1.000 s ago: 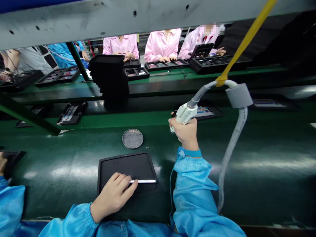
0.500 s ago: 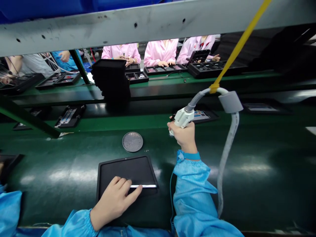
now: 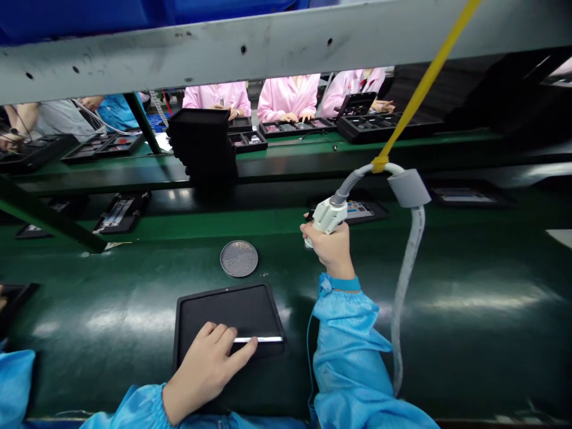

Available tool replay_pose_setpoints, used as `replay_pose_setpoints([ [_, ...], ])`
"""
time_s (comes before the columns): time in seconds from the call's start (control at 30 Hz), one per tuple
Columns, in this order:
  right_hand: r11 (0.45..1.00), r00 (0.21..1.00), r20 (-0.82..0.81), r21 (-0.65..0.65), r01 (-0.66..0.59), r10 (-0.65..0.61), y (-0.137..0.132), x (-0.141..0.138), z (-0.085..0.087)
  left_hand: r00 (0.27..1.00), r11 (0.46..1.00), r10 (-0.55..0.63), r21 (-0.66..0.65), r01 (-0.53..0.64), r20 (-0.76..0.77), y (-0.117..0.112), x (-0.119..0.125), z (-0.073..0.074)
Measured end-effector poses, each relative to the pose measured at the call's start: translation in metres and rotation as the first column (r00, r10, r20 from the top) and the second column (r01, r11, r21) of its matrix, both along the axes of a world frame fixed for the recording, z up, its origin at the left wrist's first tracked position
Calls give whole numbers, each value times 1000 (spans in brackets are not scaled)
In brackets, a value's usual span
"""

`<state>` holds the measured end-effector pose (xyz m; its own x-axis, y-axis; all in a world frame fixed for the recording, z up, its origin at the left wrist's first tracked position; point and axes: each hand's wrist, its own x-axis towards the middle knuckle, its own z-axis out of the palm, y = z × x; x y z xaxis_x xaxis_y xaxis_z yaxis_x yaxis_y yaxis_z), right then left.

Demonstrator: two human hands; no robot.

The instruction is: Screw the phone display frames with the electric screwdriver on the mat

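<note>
My left hand (image 3: 205, 363) is closed on a thin slab with a bright silver edge (image 3: 263, 339), perhaps a phone tilted edge-on; its faces cannot be made out. The slab is over a shallow black tray (image 3: 223, 310) on the green bench. My right hand (image 3: 330, 244) is wrapped round a white hand-held tool (image 3: 329, 215), which resembles an air gun. From the tool's upper end a grey hose (image 3: 406, 286) loops up to a yellow strap (image 3: 424, 89) and hangs down on the right. Left of the tool lies a round grey dish (image 3: 239, 258) with a dotted surface.
Black trays with devices (image 3: 120, 213) lie along the strip behind the bench. A stack of black trays (image 3: 203, 143) stands beyond. People in pink sleeves (image 3: 288, 101) work opposite. A metal beam (image 3: 286, 44) crosses overhead, and a green post (image 3: 53, 214) slants at left.
The whole view shifts slightly left and a little downward. Both hands keep nearly the same pose and hold the same things.
</note>
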<state>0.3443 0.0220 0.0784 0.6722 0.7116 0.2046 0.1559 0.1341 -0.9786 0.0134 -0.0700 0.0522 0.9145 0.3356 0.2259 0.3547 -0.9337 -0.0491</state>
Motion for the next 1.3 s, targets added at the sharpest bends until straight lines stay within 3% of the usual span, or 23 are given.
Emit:
replay_pose_setpoints([
  [0.4, 1000, 1000, 6, -13, -19, 19, 1, -3, 1, 997, 998, 55, 26, -53, -61, -5, 6, 2],
  [0.8, 999, 999, 30, -14, -34, 35, 2, -5, -1, 990, 995, 83, -37, -88, -115, -8, 3, -1],
  [1.3, 999, 998, 48, -25, -26, 28, 0, -6, 2, 985, 995, 82, -40, -89, -153, -3, 9, 7],
])
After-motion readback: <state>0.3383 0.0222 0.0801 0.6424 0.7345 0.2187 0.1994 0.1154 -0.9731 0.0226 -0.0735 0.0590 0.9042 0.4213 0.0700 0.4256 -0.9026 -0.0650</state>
